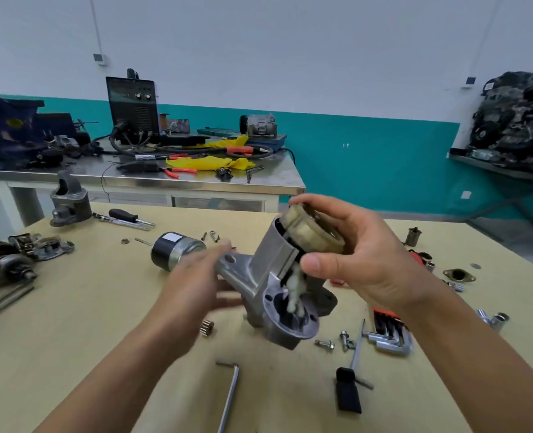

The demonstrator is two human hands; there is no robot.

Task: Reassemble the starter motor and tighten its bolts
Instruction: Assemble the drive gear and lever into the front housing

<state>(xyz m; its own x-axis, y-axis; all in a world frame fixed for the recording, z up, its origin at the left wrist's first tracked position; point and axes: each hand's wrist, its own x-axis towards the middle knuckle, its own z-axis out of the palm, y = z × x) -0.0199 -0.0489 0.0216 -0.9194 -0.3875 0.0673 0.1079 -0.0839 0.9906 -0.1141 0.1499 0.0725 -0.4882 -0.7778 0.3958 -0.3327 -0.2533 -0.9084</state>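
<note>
I hold the aluminium starter housing tilted above the wooden table. My right hand grips a beige plastic gear ring seated in the housing's upper end, thumb on its side. My left hand, blurred, holds the housing's mounting flange from the left, fingers behind it. A white plastic lever shows in the housing's lower opening. A black-and-silver motor cylinder lies on the table behind my left hand. Two bolts lie to the lower right.
An L-shaped hex key, a black-handled T wrench and a hex key set lie near me. A small pinion, screws, a screwdriver, a cast nose housing and an armature lie on the table. Sockets sit right.
</note>
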